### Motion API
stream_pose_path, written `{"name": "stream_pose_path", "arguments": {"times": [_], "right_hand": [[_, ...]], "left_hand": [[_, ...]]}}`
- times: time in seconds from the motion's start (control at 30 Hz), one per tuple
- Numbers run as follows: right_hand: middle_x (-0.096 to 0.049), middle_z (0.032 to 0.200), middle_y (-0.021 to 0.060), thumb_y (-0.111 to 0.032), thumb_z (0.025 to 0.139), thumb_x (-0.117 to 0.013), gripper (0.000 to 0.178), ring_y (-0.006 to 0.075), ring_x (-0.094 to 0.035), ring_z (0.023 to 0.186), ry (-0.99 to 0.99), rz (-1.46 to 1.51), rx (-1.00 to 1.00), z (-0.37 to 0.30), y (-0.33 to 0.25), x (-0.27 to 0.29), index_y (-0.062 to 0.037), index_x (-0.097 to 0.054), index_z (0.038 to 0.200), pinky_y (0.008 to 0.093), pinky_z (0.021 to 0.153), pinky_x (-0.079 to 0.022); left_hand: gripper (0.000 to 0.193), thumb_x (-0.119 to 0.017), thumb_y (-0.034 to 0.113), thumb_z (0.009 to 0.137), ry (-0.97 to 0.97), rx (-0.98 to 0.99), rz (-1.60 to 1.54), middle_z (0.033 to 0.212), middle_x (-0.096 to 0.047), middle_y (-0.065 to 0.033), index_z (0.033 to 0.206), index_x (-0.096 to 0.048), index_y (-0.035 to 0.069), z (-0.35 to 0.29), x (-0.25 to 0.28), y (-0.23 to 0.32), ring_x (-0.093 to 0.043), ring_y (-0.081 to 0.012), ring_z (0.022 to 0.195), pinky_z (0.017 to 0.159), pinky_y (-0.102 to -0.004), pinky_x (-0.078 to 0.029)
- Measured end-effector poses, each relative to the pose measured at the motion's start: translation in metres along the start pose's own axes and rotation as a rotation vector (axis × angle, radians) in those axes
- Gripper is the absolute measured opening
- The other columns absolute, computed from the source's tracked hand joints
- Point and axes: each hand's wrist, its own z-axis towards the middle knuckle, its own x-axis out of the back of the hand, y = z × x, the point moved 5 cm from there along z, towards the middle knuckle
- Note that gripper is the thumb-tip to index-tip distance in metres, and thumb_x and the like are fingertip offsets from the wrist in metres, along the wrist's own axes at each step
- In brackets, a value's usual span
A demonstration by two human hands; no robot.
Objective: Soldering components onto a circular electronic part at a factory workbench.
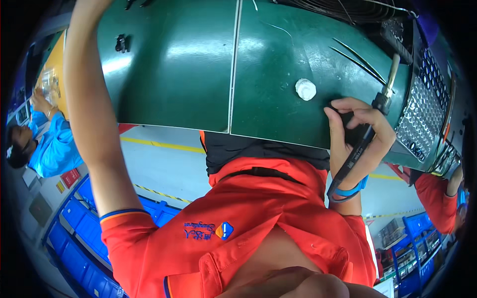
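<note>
My shirt [258, 198] is orange-red, its sleeve trim [125, 212] at lower left navy and orange. My wristband [354, 188], right of centre, is bright blue; the soldering iron [360, 149] there is black with a brassy-grey metal end. The glossy tabletop [174, 89] across the top is dark green, the lump [305, 89] at upper right white, the far-right sheet [428, 107] silvery and dimpled.

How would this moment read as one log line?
right hand: holding soldering iron | left hand: out of view | green table: white lump, tweezers
</note>
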Motion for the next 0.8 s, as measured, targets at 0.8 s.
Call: {"name": "stream_pose_path", "arguments": {"times": [0.8], "right_hand": [[-0.072,0.085,0.0182,0.016,0.079,-0.073,0.030,0.0298,-0.073,0.079,-0.074,0.252,0.151,-0.020,-0.009,-0.015,0.0021,-0.063,0.104,0.0350,0.073,-0.057]], "left_hand": [[0.028,-0.079,-0.009,0.081,-0.213,-0.007,-0.727,0.096,-0.073,-0.0131,0.108,-0.073,-0.003,-0.162,-0.080,0.177,-0.070,-0.0155,0.076,0.064,-0.0258,-0.057]]}}
